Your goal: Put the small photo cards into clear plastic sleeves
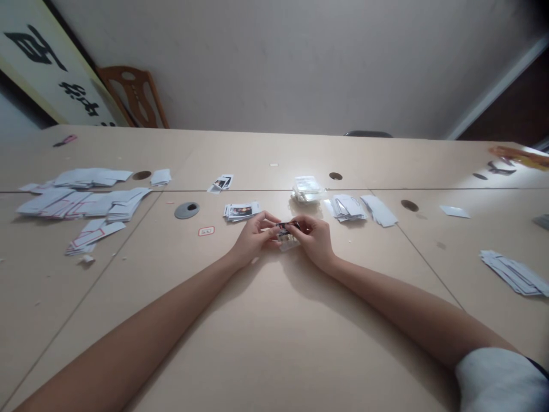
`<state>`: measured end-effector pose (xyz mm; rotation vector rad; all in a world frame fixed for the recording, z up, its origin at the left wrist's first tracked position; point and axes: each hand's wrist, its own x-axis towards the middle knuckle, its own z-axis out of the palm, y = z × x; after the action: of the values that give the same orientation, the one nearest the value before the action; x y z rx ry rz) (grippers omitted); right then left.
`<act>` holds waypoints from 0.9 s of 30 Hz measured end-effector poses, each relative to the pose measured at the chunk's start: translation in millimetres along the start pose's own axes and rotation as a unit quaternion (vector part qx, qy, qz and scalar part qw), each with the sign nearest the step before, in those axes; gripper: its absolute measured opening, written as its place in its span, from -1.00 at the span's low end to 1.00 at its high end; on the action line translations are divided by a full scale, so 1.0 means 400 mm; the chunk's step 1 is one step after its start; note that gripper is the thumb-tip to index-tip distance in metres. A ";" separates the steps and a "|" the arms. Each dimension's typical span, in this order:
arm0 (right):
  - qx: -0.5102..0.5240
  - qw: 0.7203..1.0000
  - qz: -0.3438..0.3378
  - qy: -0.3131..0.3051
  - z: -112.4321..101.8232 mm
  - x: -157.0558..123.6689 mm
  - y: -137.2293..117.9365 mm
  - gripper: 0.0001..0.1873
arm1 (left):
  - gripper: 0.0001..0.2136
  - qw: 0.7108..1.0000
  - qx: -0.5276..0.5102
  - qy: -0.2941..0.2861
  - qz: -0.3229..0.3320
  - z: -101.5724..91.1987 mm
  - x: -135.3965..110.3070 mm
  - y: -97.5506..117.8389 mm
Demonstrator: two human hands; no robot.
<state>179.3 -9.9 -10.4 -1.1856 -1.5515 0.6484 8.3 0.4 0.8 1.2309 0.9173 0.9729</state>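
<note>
Both my hands meet at the middle of the tan table [274,343]. My left hand [254,236] and my right hand [313,236] pinch a small dark card [286,227] between their fingertips, above a clear sleeve [289,245] that lies on the table. Just behind my left hand sits a short stack of printed cards [241,211]. A pile of clear sleeves [307,188] stands behind my right hand, with a fanned pile of white cards [362,208] beside it.
Spread heaps of white cards [81,201] cover the left side. More cards [514,273] lie at the right edge. A grey cable cap [187,210] and several round holes mark the tabletop. A wooden chair [135,96] stands by the back wall.
</note>
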 end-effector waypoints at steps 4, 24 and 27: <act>-0.009 1.000 0.002 0.001 0.000 0.000 -0.003 -0.85 | -0.64 1.000 -0.001 -0.001 0.004 -0.001 0.001 -0.003; -0.005 1.000 -0.006 -0.002 -0.001 0.001 -0.003 -0.89 | -0.65 0.999 0.028 0.005 0.019 0.001 -0.002 -0.003; -0.001 1.000 -0.005 0.000 0.000 0.001 -0.002 -0.88 | -0.64 0.999 0.035 0.004 0.018 -0.003 0.000 -0.009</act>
<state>179.0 -9.8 -9.4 -1.1796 -1.5576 0.6402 7.5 0.5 -2.9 1.3080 0.9461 0.9826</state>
